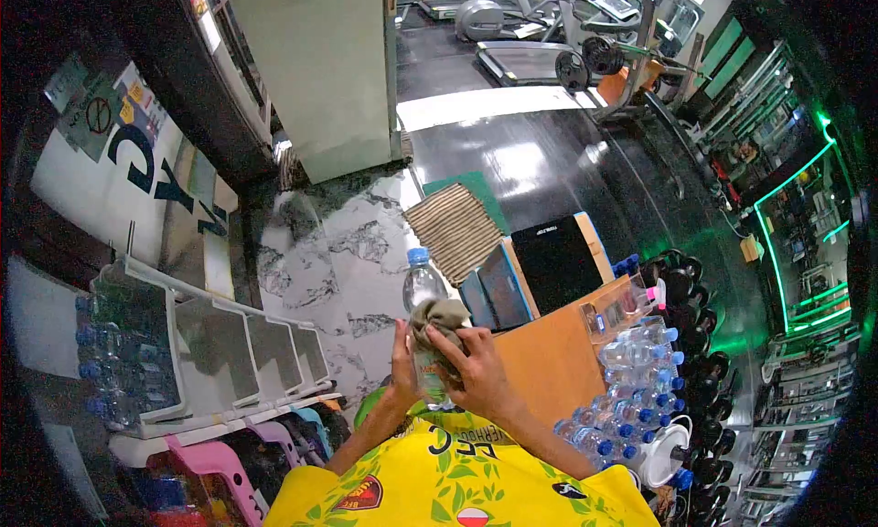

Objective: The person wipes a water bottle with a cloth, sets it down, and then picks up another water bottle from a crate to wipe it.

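A clear plastic water bottle (422, 285) with a blue cap stands upright in front of my chest. My left hand (403, 367) is wrapped along its left side, with part of the fingers hidden behind the bottle. In my right hand (471, 367) is a grey-green cloth (439, 318), bunched up and pressed against the bottle's upper body. The bottle's label shows partly between my hands.
A wooden desk (549, 353) with a dark laptop (558, 266) is ahead right, with several water bottles (631, 367) beside it. White shelf bins (215, 344) stand at left. A striped mat (455, 225) lies on the floor; gym machines and dumbbells (681, 289) are beyond.
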Demonstrator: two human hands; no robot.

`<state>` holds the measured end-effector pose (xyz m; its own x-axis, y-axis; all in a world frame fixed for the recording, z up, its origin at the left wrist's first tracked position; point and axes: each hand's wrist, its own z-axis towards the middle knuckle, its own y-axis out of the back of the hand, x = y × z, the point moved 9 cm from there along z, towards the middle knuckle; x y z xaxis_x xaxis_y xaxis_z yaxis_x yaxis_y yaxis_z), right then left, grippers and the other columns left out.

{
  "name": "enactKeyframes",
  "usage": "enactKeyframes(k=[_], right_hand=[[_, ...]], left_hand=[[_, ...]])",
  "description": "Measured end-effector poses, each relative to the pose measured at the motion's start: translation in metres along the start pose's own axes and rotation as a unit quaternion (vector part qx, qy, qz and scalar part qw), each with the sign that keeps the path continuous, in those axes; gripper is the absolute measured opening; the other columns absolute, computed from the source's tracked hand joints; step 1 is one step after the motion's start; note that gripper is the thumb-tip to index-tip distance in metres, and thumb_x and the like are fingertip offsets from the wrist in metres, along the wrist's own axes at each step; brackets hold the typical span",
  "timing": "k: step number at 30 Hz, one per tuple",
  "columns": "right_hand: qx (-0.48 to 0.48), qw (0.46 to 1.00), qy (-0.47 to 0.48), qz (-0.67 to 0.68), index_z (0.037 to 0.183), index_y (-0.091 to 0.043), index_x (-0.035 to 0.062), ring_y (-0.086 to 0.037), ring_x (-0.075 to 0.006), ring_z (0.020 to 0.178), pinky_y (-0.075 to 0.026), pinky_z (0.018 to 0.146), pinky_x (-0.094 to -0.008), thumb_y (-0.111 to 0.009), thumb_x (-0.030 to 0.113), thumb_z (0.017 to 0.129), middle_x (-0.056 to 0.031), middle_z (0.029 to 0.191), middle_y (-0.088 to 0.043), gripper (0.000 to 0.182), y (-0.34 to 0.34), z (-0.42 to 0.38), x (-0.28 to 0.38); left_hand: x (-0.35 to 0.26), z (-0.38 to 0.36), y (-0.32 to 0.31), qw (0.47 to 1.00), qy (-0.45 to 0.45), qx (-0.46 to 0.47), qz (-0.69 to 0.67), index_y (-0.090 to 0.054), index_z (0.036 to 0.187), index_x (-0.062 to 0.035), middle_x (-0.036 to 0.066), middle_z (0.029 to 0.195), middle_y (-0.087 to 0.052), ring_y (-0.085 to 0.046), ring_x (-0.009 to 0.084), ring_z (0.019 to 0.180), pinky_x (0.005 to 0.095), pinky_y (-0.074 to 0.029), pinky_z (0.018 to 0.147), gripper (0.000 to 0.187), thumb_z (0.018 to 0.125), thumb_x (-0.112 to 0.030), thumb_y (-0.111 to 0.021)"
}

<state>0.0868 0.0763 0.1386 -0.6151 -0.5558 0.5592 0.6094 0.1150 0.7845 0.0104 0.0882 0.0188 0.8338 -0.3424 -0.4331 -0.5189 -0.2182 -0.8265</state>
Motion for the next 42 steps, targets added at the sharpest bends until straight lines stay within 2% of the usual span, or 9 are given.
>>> enactKeyframes(k=[8, 13, 16, 18, 22, 26, 31, 34, 42], right_hand=[[0.119, 0.968, 0.071, 0.21, 0.12, -0.059, 0.0175, -0.051, -0.0295, 0.09, -0.046, 0.078, -0.0393, -0.07, 0.007, 0.065, -0.0091, 0.097, -0.055, 0.058, 0.013, -0.035, 0.002], [-0.128, 0.967, -0.027, 0.218, 0.122, -0.056, 0.014, -0.05, -0.0328, 0.095, -0.043, 0.086, -0.0393, -0.07, 0.007, 0.063, -0.0134, 0.104, -0.053, 0.061, 0.026, -0.009, -0.025], [-0.103, 0.991, -0.076, 0.048, 0.13, -0.047, 0.0161, -0.046, -0.0344, 0.099, -0.042, 0.087, -0.0398, -0.07, 0.008, 0.064, -0.0144, 0.11, -0.049, 0.07, 0.014, 0.003, -0.009], [0.075, 0.997, -0.012, -0.033, 0.136, -0.039, 0.0193, -0.043, -0.0347, 0.101, -0.041, 0.088, -0.0403, -0.068, 0.01, 0.069, -0.0145, 0.113, -0.045, 0.073, -0.011, -0.005, 0.007], [0.061, 0.993, 0.096, 0.013, 0.127, -0.052, 0.0211, -0.046, -0.0308, 0.093, -0.044, 0.08, -0.0374, -0.068, 0.007, 0.07, -0.0094, 0.097, -0.048, 0.06, -0.011, -0.031, 0.03], [0.114, 0.964, 0.038, 0.238, 0.121, -0.057, 0.0147, -0.051, -0.0309, 0.102, -0.044, 0.088, -0.0377, -0.062, 0.0, 0.069, -0.0108, 0.109, -0.053, 0.054, 0.002, -0.037, -0.003], [-0.131, 0.972, -0.057, 0.188, 0.121, -0.056, 0.0136, -0.051, -0.0334, 0.104, -0.043, 0.089, -0.0403, -0.062, 0.004, 0.071, -0.0173, 0.115, -0.052, 0.051, 0.028, -0.012, -0.034], [-0.066, 0.989, -0.101, 0.084, 0.128, -0.051, 0.0197, -0.047, -0.0363, 0.101, -0.04, 0.091, -0.0425, -0.063, 0.006, 0.073, -0.0163, 0.112, -0.049, 0.058, -0.004, 0.003, -0.025], [0.087, 0.992, 0.024, 0.092, 0.125, -0.055, 0.0223, -0.049, -0.0341, 0.097, -0.044, 0.086, -0.041, -0.063, 0.001, 0.064, -0.0104, 0.106, -0.053, 0.065, -0.013, -0.035, 0.003]], left_hand=[[0.007, 0.008, 0.031, 0.997, 0.057, 0.034, 0.04, -0.048, 0.117, -0.0022, 0.019, 0.115, -0.055, -0.06, 0.0356, 0.094, 0.0481, -0.049, 0.083, 0.082, 0.078, -0.073, -0.04], [0.008, -0.004, -0.002, 0.999, 0.03, 0.004, -0.023, -0.045, 0.126, -0.0092, 0.015, 0.121, -0.054, -0.054, 0.0281, 0.109, 0.0432, -0.046, 0.092, 0.061, 0.09, -0.058, -0.034], [0.007, -0.002, -0.004, 1.0, -0.001, -0.002, -0.004, -0.047, 0.125, -0.0067, 0.012, 0.121, -0.054, -0.054, 0.0263, 0.108, 0.0412, -0.043, 0.094, 0.066, 0.091, -0.06, -0.03], [-0.005, -0.005, -0.007, 0.999, -0.041, 0.014, -0.02, -0.049, 0.123, -0.0056, 0.011, 0.109, -0.061, -0.06, 0.0255, 0.096, 0.0383, -0.049, 0.083, 0.067, 0.091, -0.06, -0.029], [0.014, 0.003, 0.022, 0.982, 0.091, 0.12, -0.117, -0.054, 0.112, -0.0029, 0.018, 0.096, -0.064, -0.063, 0.0299, 0.087, 0.0418, -0.051, 0.08, 0.073, 0.085, -0.068, -0.033], [0.007, 0.013, 0.048, 1.0, 0.002, 0.002, 0.004, -0.052, 0.113, -0.0044, 0.015, 0.099, -0.061, -0.062, 0.0291, 0.09, 0.0394, -0.054, 0.076, 0.069, 0.085, -0.066, -0.038], [0.012, 0.003, 0.019, 1.0, 0.007, 0.015, -0.016, -0.055, 0.109, -0.0088, 0.007, 0.099, -0.063, -0.061, 0.0197, 0.088, 0.037, -0.051, 0.078, 0.05, 0.091, -0.052, -0.038], [0.017, 0.007, 0.024, 0.999, 0.009, -0.028, -0.04, -0.055, 0.111, -0.0082, 0.005, 0.098, -0.063, -0.061, 0.0178, 0.086, 0.0353, -0.05, 0.078, 0.043, 0.093, -0.043, -0.036], [0.014, 0.004, 0.056, 0.994, 0.069, -0.077, 0.045, -0.053, 0.11, -0.0078, 0.011, 0.091, -0.061, -0.063, 0.0262, 0.079, 0.0389, -0.053, 0.072, 0.071, 0.079, -0.071, -0.042]])
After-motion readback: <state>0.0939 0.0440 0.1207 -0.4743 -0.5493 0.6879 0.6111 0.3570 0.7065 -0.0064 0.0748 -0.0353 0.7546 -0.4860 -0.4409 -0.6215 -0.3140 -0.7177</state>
